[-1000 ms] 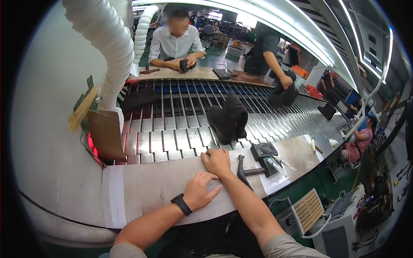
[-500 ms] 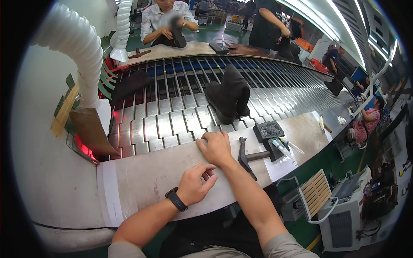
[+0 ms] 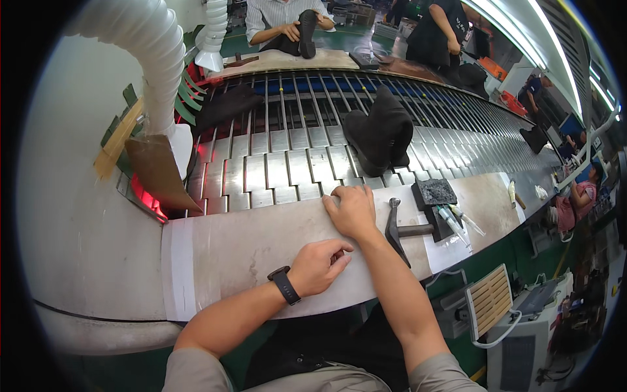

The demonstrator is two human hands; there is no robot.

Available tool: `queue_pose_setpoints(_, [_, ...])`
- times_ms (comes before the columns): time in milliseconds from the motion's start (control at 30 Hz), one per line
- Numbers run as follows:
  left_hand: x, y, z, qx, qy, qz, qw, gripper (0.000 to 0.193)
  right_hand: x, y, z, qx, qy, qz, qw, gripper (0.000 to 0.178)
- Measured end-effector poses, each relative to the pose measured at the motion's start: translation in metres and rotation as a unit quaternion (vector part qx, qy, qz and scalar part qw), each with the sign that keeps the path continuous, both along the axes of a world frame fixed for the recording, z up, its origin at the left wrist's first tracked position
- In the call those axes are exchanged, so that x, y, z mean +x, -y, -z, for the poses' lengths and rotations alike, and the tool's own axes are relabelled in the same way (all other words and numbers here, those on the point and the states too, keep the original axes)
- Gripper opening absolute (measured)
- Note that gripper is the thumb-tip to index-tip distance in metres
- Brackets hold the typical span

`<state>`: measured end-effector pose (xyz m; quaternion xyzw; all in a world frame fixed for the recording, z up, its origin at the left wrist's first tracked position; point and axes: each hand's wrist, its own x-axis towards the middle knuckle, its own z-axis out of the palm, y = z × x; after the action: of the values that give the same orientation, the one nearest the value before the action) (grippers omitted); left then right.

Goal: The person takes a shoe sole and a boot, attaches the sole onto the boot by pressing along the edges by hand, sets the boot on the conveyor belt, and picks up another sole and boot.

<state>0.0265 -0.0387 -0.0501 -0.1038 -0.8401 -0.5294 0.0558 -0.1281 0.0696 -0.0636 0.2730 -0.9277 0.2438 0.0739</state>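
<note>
My left hand (image 3: 318, 266) hovers over or rests on the pale bench top (image 3: 225, 255), its fingers loosely curled, the thumb apart and nothing in its grasp. A dark watch is on that wrist. My right hand (image 3: 351, 212) lies palm down at the bench's far edge, empty, with the fingers relaxed. Just beyond it, a pair of dark ankle boots (image 3: 384, 130) stands on the metal slat conveyor (image 3: 281, 173). Right of that hand lies a hammer (image 3: 393, 228). Beside the hammer are a rough black block (image 3: 435, 192) and slender syringe-like tubes (image 3: 457, 225).
A white flexible duct (image 3: 157, 72) hangs at the left, near a brown flap (image 3: 157, 166) and red light. Dark footwear (image 3: 228, 106) lies on the conveyor's left part. Across it, a person in a striped shirt (image 3: 261, 19) holds a dark boot (image 3: 307, 36).
The view has swung slightly, so everything sits further right and a little higher in the picture. My hands keep their places on the bench; the boots stay beyond my right hand.
</note>
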Motion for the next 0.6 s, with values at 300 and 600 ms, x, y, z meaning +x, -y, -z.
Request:
queue_pose_setpoints(300, [0.0028,0.002,0.0047,-0.028,-0.032,0.009,0.999,0.019,0.0027,0.004,-0.0012,0.009,0.0,0.002,1.0,0.04])
queue_pose_setpoints(600, [0.004,0.0052,0.0074,-0.047,-0.032,0.019,0.998,0.021,0.0057,0.0043,-0.0046,0.007,0.01,-0.005,1.0,0.041])
